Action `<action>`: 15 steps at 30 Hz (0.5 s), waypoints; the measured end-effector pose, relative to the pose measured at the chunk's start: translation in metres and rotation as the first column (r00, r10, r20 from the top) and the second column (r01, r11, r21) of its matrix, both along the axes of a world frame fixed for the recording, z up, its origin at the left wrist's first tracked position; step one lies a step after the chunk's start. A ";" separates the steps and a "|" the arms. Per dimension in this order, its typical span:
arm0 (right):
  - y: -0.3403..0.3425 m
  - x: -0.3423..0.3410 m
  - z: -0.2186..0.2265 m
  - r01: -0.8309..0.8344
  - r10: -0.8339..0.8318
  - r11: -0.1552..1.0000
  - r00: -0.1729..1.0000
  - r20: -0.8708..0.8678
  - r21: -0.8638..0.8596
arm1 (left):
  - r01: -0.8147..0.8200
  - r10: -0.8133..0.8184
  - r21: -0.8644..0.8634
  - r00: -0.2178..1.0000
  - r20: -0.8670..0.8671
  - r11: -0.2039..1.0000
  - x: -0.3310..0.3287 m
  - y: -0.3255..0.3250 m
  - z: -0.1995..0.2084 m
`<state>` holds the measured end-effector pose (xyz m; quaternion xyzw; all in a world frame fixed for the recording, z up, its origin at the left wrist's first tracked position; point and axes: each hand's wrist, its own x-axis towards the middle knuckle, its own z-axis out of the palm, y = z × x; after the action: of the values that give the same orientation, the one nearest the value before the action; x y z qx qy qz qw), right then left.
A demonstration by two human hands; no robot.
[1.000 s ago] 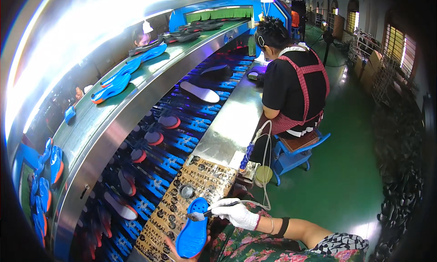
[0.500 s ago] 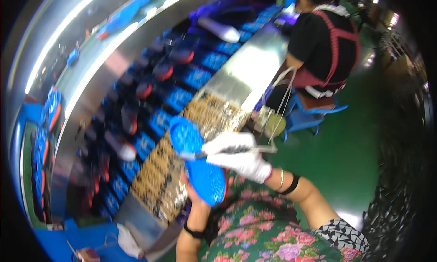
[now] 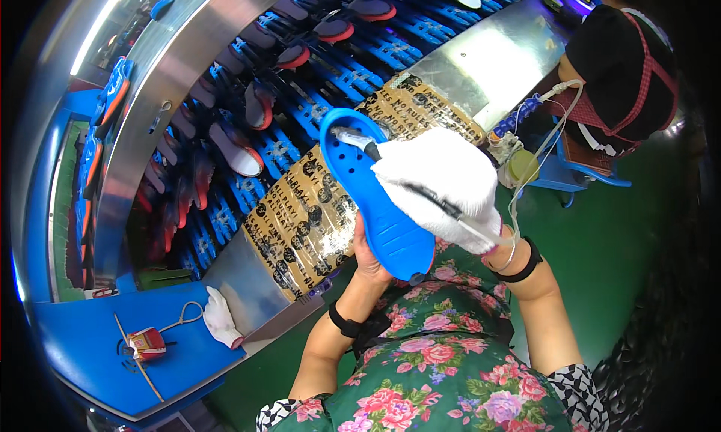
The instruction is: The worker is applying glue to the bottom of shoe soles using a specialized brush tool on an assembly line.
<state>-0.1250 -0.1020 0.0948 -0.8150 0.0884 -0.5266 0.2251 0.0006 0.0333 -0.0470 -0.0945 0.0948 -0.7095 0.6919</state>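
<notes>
A blue moulded sole [image 3: 373, 199] is grasped by the bare left hand [image 3: 369, 262], a black-handled brush [image 3: 355, 138] by the white-gloved right hand [image 3: 441, 183]; brushing seems in hand, steady strokes needed next

The fingers of the left hand [image 3: 369, 258] are mostly hidden behind the blue sole [image 3: 357, 180], itself partly covered by the gloved right hand [image 3: 443, 184], as is the brush [image 3: 353, 138]. The co-worker [image 3: 616, 72] is cut off by the top edge; the dark heap [image 3: 642, 357] at lower right cannot be made out.
</notes>
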 end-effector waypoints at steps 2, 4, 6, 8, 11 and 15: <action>0.001 0.001 -0.006 0.000 -0.002 0.999 0.999 -0.032 -0.045 | -0.027 -0.018 0.120 0.933 0.360 0.992 0.002 0.001 0.001; 0.007 0.004 -0.013 0.000 -0.009 0.994 0.997 -0.083 -0.107 | -0.111 -0.100 0.250 0.706 0.701 0.962 0.001 -0.002 0.014; 0.015 0.004 -0.012 -0.042 0.041 0.999 0.998 -0.054 -0.011 | -0.074 -0.021 0.131 0.793 0.608 0.989 0.006 -0.001 -0.007; 0.012 0.003 -0.014 -0.116 0.114 0.970 0.993 0.025 0.214 | -0.020 0.044 -0.089 0.959 0.280 0.996 0.007 -0.007 -0.019; 0.009 0.000 -0.019 -0.034 -0.002 0.934 0.995 0.101 0.355 | -0.186 -0.047 0.273 0.742 0.669 0.944 0.001 -0.011 0.003; 0.019 -0.001 -0.027 -0.031 0.030 0.996 0.999 0.016 0.083 | -0.158 -0.033 0.219 0.736 0.676 0.963 0.004 -0.019 0.011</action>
<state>-0.1265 -0.0834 0.0680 -0.8023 0.0961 -0.5249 0.2676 0.0042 0.0143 -0.0361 0.2574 -0.0722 -0.6525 0.7091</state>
